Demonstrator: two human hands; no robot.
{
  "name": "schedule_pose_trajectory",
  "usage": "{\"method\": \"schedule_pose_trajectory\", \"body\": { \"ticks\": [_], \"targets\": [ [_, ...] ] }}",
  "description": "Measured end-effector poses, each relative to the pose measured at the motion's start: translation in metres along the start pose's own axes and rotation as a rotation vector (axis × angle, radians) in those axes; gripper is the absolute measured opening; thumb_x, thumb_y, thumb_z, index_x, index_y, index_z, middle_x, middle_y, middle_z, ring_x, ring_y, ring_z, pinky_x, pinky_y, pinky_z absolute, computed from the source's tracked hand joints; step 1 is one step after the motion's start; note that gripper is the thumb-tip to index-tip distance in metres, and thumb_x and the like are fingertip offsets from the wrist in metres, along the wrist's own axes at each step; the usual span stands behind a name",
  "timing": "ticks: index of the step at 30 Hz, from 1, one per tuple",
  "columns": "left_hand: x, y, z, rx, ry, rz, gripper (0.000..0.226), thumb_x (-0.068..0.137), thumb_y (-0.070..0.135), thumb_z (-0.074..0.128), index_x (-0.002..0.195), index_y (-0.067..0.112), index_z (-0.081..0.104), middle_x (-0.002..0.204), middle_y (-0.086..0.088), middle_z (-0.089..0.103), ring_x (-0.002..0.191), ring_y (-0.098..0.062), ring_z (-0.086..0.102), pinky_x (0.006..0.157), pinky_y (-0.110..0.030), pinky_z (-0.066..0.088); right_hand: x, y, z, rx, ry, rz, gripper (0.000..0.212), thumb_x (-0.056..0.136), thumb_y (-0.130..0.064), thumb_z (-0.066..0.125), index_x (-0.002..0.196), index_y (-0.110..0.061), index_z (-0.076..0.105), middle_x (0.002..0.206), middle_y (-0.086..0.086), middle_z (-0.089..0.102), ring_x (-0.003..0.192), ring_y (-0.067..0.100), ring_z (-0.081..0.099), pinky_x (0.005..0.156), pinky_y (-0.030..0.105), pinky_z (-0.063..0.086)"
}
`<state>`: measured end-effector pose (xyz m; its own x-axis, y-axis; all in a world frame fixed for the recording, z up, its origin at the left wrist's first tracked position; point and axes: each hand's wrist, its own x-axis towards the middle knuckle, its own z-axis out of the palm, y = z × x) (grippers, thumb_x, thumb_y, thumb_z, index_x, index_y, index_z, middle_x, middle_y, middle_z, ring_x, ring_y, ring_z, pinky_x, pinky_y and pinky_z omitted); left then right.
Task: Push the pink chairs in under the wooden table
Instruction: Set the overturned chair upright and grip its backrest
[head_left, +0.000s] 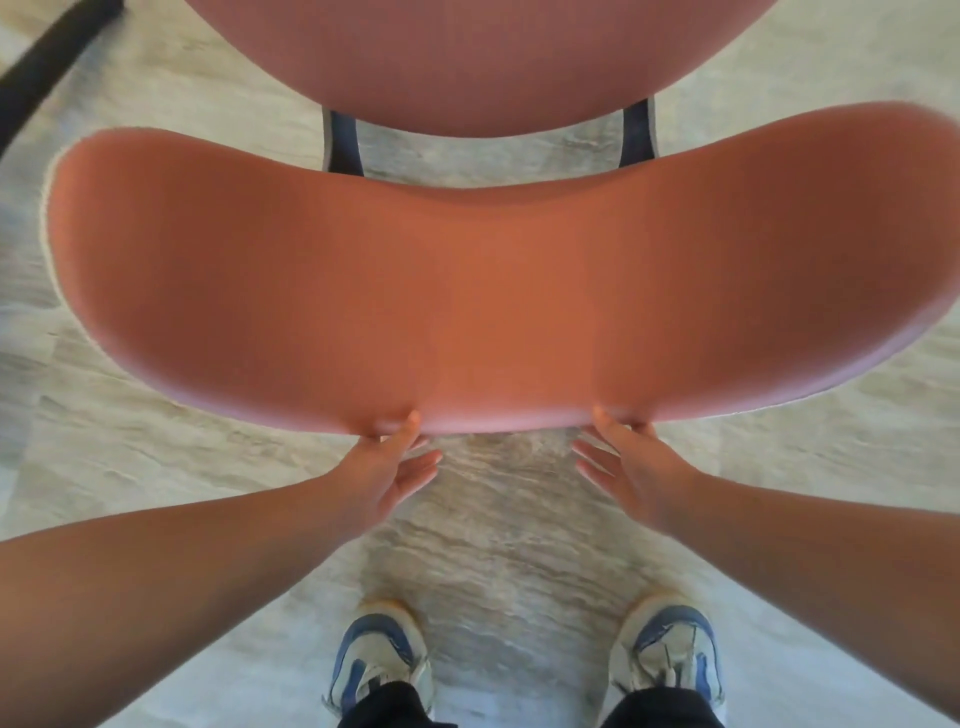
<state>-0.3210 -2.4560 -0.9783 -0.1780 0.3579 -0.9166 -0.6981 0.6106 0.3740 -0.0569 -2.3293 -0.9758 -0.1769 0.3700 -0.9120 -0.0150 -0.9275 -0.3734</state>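
Note:
One pink chair fills the view from above: its curved padded backrest (493, 291) lies across the middle and its seat (467, 57) is beyond it. My left hand (389, 467) and my right hand (628, 462) meet the backrest's near edge, left and right of its middle. Each thumb presses onto the padding at the edge, while the fingers stretch out flat behind the backrest, pointing inward. The wooden table is out of view.
Two dark chair legs (343, 145) (639, 135) show between seat and backrest. A black bar (41, 73) slants across the top left corner. The floor (498, 519) is pale grey stone-look tile. My two blue and white shoes (379, 660) (670, 654) stand just behind the chair.

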Motion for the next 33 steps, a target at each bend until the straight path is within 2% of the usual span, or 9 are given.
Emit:
{"method": "schedule_pose_trajectory", "body": {
  "ticks": [4,8,14,18,22,24,29,31,33],
  "targets": [
    [0.008,-0.002,-0.007,-0.088,-0.05,-0.018,0.063,0.066,0.038,0.084,0.124,0.02,0.065,0.13,-0.008,0.069,0.102,-0.025,0.075,0.076,-0.038,0.062,0.01,0.001,0.004,0.076,0.004,-0.036,0.074,0.07,-0.038,0.083,0.137,-0.024,0.054,0.137,0.0,0.064,0.121,0.021,0.064,0.096,0.034,0.052],
    [0.008,0.001,-0.009,-0.07,-0.078,-0.045,0.065,0.07,0.047,0.08,0.128,0.024,0.063,0.128,-0.003,0.071,0.114,-0.026,0.07,0.079,-0.04,0.062,0.014,0.0,0.008,0.105,0.032,-0.042,0.053,0.084,-0.034,0.079,0.13,-0.028,0.054,0.134,-0.001,0.065,0.12,0.021,0.063,0.098,0.033,0.052],
    [0.005,0.006,-0.002,-0.072,-0.038,-0.023,0.071,0.065,0.049,0.082,0.129,0.025,0.06,0.127,-0.001,0.072,0.115,-0.02,0.066,0.075,-0.035,0.061,0.015,-0.003,0.011,0.12,0.06,-0.056,0.055,0.08,-0.03,0.081,0.128,-0.025,0.054,0.132,0.0,0.063,0.119,0.02,0.061,0.102,0.033,0.048],
    [0.0,0.008,0.001,-0.072,-0.03,0.011,0.069,0.066,0.048,0.08,0.128,0.028,0.058,0.132,0.0,0.067,0.112,-0.019,0.067,0.079,-0.034,0.058,0.013,-0.002,0.011,0.132,0.07,-0.085,0.063,0.083,-0.027,0.079,0.139,-0.022,0.05,0.133,0.002,0.063,0.119,0.021,0.062,0.104,0.034,0.049],
    [-0.008,0.011,0.004,-0.066,-0.011,0.058,0.073,0.066,0.051,0.078,0.133,0.03,0.056,0.132,0.003,0.065,0.117,-0.017,0.063,0.081,-0.032,0.054,0.001,-0.009,0.012,0.143,0.069,-0.128,0.082,0.064,-0.031,0.086,0.139,-0.026,0.052,0.132,0.001,0.067,0.118,0.021,0.066,0.102,0.035,0.052],
    [-0.017,0.015,0.006,-0.066,-0.007,0.076,0.068,0.068,0.052,0.077,0.13,0.032,0.057,0.133,0.005,0.065,0.12,-0.016,0.061,0.086,-0.032,0.052,-0.01,-0.014,0.013,0.145,0.062,-0.143,0.083,0.064,-0.033,0.086,0.139,-0.028,0.051,0.132,-0.001,0.067,0.118,0.021,0.066,0.1,0.034,0.054],
    [-0.056,0.038,0.02,-0.143,0.049,0.099,0.072,0.069,0.046,0.076,0.134,0.027,0.053,0.134,0.001,0.063,0.121,-0.018,0.059,0.104,-0.039,0.046,-0.055,-0.036,0.033,0.169,0.063,-0.135,0.046,0.089,-0.025,0.077,0.127,-0.031,0.052,0.133,-0.001,0.064,0.118,0.021,0.064,0.106,0.038,0.049],
    [-0.076,0.051,0.029,-0.196,0.072,0.096,0.08,0.072,0.043,0.076,0.144,0.021,0.047,0.139,-0.004,0.059,0.122,-0.022,0.058,0.1,-0.038,0.048,-0.076,-0.051,0.043,0.163,0.106,-0.13,0.035,0.091,-0.023,0.075,0.119,-0.03,0.055,0.13,0.0,0.066,0.114,0.019,0.066,0.102,0.037,0.052],
    [-0.097,0.066,0.038,-0.213,0.094,0.094,0.071,0.086,0.04,0.072,0.147,0.019,0.044,0.14,-0.007,0.058,0.118,-0.022,0.06,0.095,-0.038,0.05,-0.099,-0.068,0.055,0.166,0.176,-0.116,0.032,0.091,-0.022,0.076,0.114,-0.028,0.056,0.124,-0.001,0.068,0.105,0.017,0.069,0.095,0.034,0.055]
  ]
}}
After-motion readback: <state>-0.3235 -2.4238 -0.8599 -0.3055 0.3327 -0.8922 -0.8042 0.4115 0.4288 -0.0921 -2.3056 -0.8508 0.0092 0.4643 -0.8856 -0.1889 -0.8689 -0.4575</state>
